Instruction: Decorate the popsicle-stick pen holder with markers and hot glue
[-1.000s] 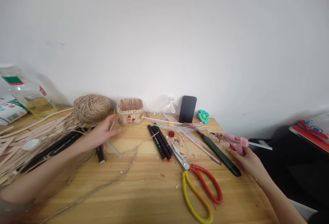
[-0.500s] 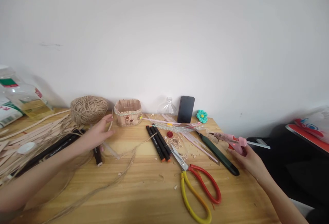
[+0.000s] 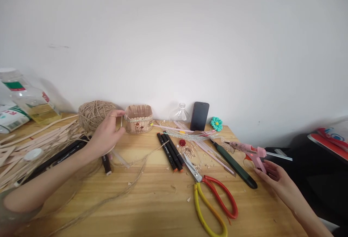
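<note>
My left hand [image 3: 110, 132] is beside the small wooden-stick basket [image 3: 139, 120], its thumb and index finger apart and reaching to the basket's left side, near a thin pale strip. A ball of twine [image 3: 94, 115] sits behind that hand. At the right table edge, my right hand [image 3: 274, 175] has its fingers spread at the handle of the pink glue gun [image 3: 251, 152], which rests with a clear glue stick out of its back. The fingers touch or nearly touch the handle without wrapping it.
Red-and-yellow scissors [image 3: 208, 190], black markers [image 3: 170, 153] and a green cutter [image 3: 233, 162] lie mid-table. Behind them stand a phone [image 3: 199, 116] and a teal flower [image 3: 216, 124]. Wooden sticks [image 3: 40, 141] and a bottle [image 3: 35, 104] are at left.
My left hand has moved closer to the basket. My right hand has loosened from the glue gun's handle and drawn slightly down and right. The view has shifted slightly.
</note>
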A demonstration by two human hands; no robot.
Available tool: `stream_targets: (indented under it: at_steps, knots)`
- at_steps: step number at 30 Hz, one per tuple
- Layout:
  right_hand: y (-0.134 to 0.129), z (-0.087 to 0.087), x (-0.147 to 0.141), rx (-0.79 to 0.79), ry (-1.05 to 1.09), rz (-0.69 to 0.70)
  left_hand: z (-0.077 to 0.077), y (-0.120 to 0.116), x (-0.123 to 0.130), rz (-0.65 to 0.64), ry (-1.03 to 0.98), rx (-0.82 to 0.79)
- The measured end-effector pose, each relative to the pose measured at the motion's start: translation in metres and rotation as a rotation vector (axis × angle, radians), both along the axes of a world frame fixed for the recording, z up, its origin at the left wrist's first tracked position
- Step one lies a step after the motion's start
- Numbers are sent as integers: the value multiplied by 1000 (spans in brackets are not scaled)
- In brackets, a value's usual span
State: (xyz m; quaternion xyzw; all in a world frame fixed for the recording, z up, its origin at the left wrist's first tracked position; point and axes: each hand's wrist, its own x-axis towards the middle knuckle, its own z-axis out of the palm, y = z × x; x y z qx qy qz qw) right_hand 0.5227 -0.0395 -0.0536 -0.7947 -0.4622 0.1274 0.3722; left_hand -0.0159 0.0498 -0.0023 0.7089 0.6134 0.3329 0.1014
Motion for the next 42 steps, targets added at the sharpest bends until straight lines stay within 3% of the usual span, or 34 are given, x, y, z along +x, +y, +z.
stream_targets:
  at_steps: [3, 7, 9, 12, 15, 18, 23, 28, 34, 38, 42]
  knots:
    - [-16, 11, 0, -83, 33, -136, 5, 0, 2, -34, 24, 53]
    - [-37, 35, -21, -72, -224, -244, 5, 8, 2, -90, 69, 79]
    - [-37, 45, -47, 9, -336, -117, 0, 18, 1, -116, 95, 97]
    - [-20, 55, -98, 183, -496, 266, -10, 35, 0, -174, 231, 141]
    - [9, 56, -148, 125, -570, 618, -18, 43, -3, -224, 347, 175]
    - [39, 55, -183, 89, -700, 785, -20, 35, -8, -240, 381, 210]
    - [72, 61, -215, 105, -705, 883, -22, 5, -19, -358, 610, 488]
    - [79, 69, -244, 215, -657, 939, -22, -13, -19, -379, 698, 700]
    - [81, 71, -293, 461, -738, 1167, -16, -1, -16, -438, 588, 620]
    - [100, 68, -320, 415, -809, 1213, -12, 8, -21, -428, 472, 489]
    - [119, 66, -334, 348, -806, 1260, -2, 0, -39, -426, 369, 432]
